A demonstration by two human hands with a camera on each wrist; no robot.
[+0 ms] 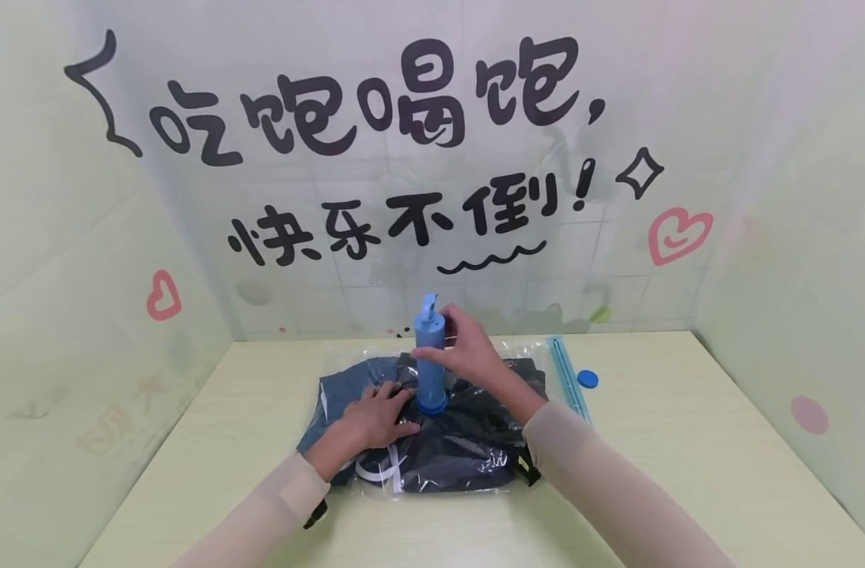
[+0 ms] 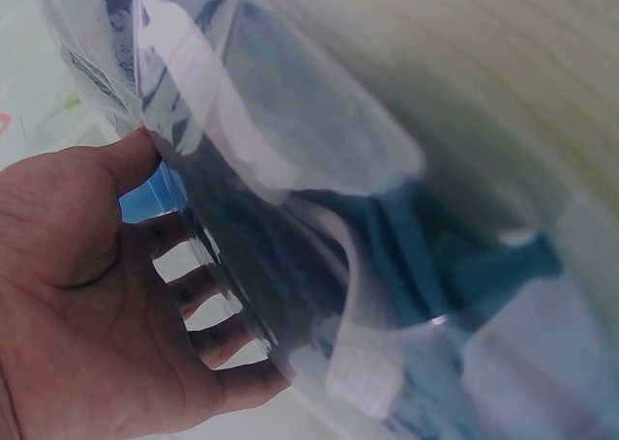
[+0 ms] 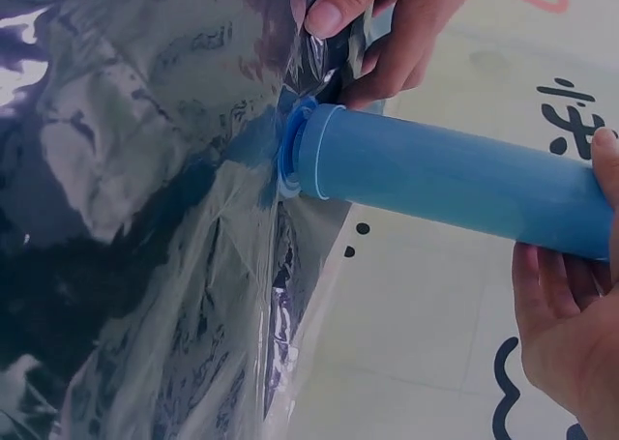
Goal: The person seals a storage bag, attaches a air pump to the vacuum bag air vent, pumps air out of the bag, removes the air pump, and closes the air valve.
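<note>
On the worktop (image 1: 687,442), head view: blue pump (image 1: 430,383) is standing upright on a filled clear bag (image 1: 467,450), right hand (image 1: 475,353) gripping it, cap (image 1: 587,379) nearby. Left wrist: left hand (image 2: 106,295) is touching the bag, fingers apart. Right wrist: pump placement is looking done, bag flattening unfinished.

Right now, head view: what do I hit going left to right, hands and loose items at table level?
Left hand → pump → right hand, mostly right of the pump it grips → teal strip → blue disc.
</note>
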